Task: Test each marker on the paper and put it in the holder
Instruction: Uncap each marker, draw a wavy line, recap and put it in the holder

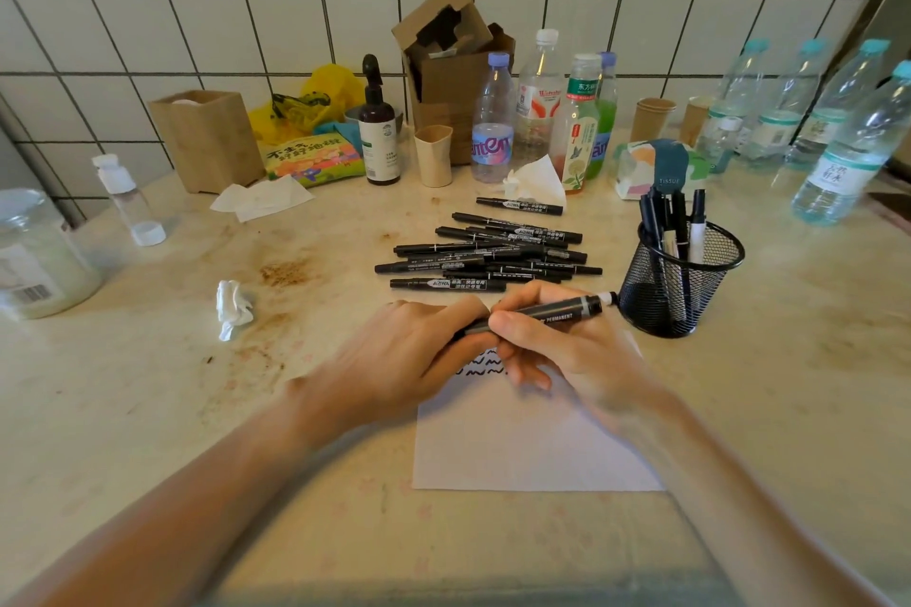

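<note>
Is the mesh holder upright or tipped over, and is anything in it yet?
Upright. The mesh holder stands on its base right of the paper, mouth up, with several markers standing in it.

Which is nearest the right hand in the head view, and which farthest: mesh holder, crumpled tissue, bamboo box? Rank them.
From the right hand:
1. mesh holder, just to its right, beside the paper.
2. crumpled tissue, left, beyond the left hand.
3. bamboo box, far left, against the tiled wall.

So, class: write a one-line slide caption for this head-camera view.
Both hands hold a black marker over scribbled paper, between a marker pile and a mesh holder.
</note>
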